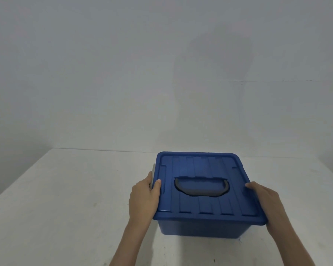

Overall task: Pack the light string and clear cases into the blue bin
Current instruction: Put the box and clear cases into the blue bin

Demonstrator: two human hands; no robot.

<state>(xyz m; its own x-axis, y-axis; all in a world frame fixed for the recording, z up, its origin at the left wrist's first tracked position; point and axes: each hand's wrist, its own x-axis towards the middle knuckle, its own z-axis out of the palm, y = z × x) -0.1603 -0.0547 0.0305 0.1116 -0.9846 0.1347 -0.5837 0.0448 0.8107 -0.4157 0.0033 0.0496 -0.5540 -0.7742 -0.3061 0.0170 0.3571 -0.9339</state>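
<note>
1. Position: the blue bin (200, 228) stands on the white surface (65, 198), toward 5 o'clock from the centre of the head view, with its near wall facing the person.
2. Closure: the blue lid (200, 166) lies flat on top of the bin and covers the whole opening, so whatever is inside is hidden.
3. Handle: a grey handle (201, 192) lies folded down in a recess at the middle of the lid.
4. Latch: a pale grey latch (153, 173) shows at the 9 o'clock edge of the lid, touching the left hand's fingers.
5. Left hand (144, 196): it is set at the 9 o'clock side of the lid. The thumb rests on the lid's top face. The fingers are pressed together and wrapped round the edge at the latch, so the hand grips the lid.
6. Right hand (265, 200): it is set at the 3 o'clock side of the lid. The thumb lies on the top face close to the rim. The fingers pass below the rim out of sight; they appear to curl under it, but whether they are spread cannot be told.
7. Background: a plain pale wall (123, 73) fills the view toward 12 o'clock, beyond the far edge of the surface.
</note>
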